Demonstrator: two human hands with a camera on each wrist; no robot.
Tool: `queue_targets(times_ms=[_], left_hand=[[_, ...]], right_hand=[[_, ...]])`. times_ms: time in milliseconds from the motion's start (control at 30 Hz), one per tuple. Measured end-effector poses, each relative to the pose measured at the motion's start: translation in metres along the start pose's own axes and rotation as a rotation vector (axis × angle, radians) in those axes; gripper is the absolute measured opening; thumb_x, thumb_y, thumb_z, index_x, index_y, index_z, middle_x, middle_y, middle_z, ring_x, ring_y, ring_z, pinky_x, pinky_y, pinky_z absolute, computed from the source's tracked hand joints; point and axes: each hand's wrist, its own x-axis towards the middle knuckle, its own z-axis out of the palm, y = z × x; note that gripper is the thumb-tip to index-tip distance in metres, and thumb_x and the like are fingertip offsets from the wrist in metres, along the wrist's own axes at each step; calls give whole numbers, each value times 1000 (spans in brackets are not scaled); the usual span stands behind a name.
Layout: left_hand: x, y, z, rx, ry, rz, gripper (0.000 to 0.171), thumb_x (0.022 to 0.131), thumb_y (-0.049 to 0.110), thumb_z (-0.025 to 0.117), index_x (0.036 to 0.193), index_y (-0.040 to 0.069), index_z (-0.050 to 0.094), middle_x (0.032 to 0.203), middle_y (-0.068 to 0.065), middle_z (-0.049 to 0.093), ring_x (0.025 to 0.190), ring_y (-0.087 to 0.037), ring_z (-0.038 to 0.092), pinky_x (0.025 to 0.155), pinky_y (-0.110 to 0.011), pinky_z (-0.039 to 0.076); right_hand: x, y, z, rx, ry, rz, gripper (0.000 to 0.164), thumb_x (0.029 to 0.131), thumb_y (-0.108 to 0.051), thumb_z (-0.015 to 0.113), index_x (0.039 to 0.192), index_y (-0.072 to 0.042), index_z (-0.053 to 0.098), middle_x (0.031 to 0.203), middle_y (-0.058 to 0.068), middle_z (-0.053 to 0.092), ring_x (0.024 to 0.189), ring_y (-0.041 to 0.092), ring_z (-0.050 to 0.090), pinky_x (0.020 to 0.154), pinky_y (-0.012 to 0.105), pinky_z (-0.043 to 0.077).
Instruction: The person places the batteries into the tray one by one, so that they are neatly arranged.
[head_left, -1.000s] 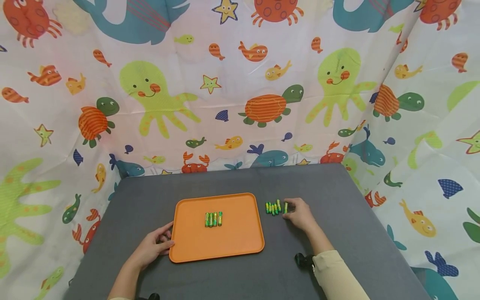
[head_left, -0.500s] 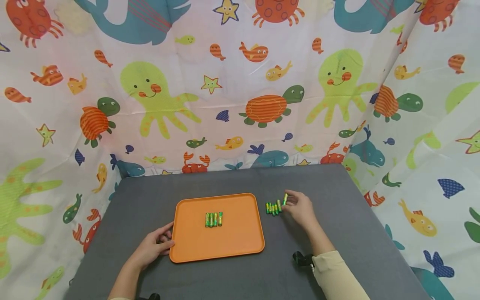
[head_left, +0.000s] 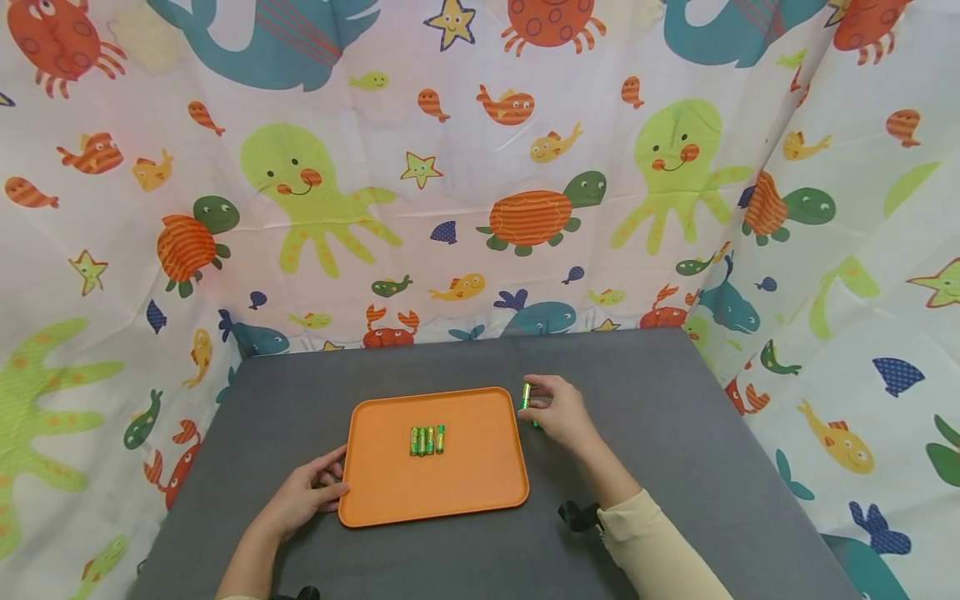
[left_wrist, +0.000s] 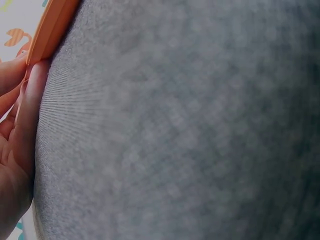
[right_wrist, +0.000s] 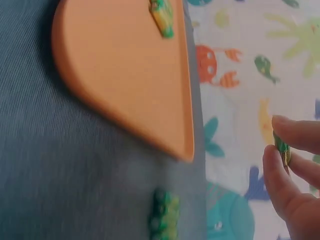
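The right hand [head_left: 562, 414] hovers just past the right edge of the flat orange plastic tray [head_left: 480, 475], which lies near the middle of the dark grey cloth-covered desk [head_left: 675, 433]. Its grip is closed to a pinch: thumb and fingertips [right_wrist: 280, 175] hold one small green-and-yellow cylindrical battery [head_left: 526, 396] by its sides, upright and clear of the desk. The left hand [head_left: 303, 496] rests on the desk at the tray's left edge, fingers loosely bent against the rim and thumb along it, holding nothing else.

On the tray, near its centre, a row of four like batteries [head_left: 427, 439] lies side by side, touching. The loose batteries on the desk [right_wrist: 165, 216] show in the right wrist view, just off the tray's right edge.

A battery of this kind is likely light, rigid and smooth-skinned, so it would roll freely once laid down and could slip from a loose pinch. Holding it across the middle of the barrel, as here, seems the surest place.

From the head camera the right hand covers nearly all of the loose group; only a sliver of green shows beneath it. The right wrist view is blurred, so the count there cannot be told. The left wrist view shows little beyond grey cloth, fingers and a strip of tray rim.
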Motion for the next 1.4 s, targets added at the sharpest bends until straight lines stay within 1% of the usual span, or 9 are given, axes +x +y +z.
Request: queue_targets(times_ms=[167,300,467,700,933,1033,1200,1300,1400], left_hand=[[0,-2,0,3,4,7,73,92,14,75,156,13,39,114,-12,51,90,-21,57,72,-35,60],[0,-4,-1,0,-1,8,74,91,15,75,156,12,39,114,-12,50,90,-20,57,73,-35,60],[1,-4,-1,-13,-6,16,74,92,15,75,156,13,39,114,-13,51,89,-20,57,73,-35,60],[2,-3,0,-12,4,13,74,92,15,75,156,14,40,114,-12,51,90,-20,57,72,-35,60],[2,-5,-3,-14,-6,13,75,92,16,75,157,14,38,115,-13,50,89,-19,57,72,-34,60],[2,-5,-3,-17,-6,16,75,92,16,75,157,14,38,115,-13,50,89,-19,57,72,-34,60],[0,-3,-1,-14,0,12,74,91,15,75,156,14,39,114,-13,51,90,-20,57,72,-34,60],[0,-2,-1,-10,-3,13,74,92,15,75,156,14,39,114,-13,51,90,-20,57,72,-34,60],[0,-2,0,-13,-10,18,73,93,15,74,157,14,38,115,-13,50,90,-21,57,72,-35,60]], right_hand=[[1,-15,25,-10,-50,-35,57,80,4,82,133,-4,64,124,16,60,105,35,70,78,32,60],[1,-24,43,-27,-118,-51,58,80,3,82,134,-4,64,130,18,57,111,39,67,81,32,60],[4,-27,62,-46,-163,-56,58,80,0,83,135,-7,65,133,18,55,114,38,66,84,35,60],[11,-20,89,-114,-231,-46,61,80,-4,84,137,-4,62,125,14,65,108,31,69,83,36,59],[17,-7,116,-206,-249,-31,58,77,-5,88,131,-4,67,114,10,70,100,24,66,79,36,58],[17,-3,125,-227,-257,-16,58,76,-3,88,130,-5,68,109,8,69,95,21,63,77,34,56],[15,0,136,-238,-271,20,59,76,-1,87,131,-7,67,101,4,63,86,17,53,72,32,49],[14,-1,139,-247,-270,30,60,76,-2,87,132,-10,66,104,3,62,88,16,54,75,32,51],[13,0,138,-254,-265,33,62,76,-4,88,133,-12,65,110,2,63,95,16,57,80,34,54]])
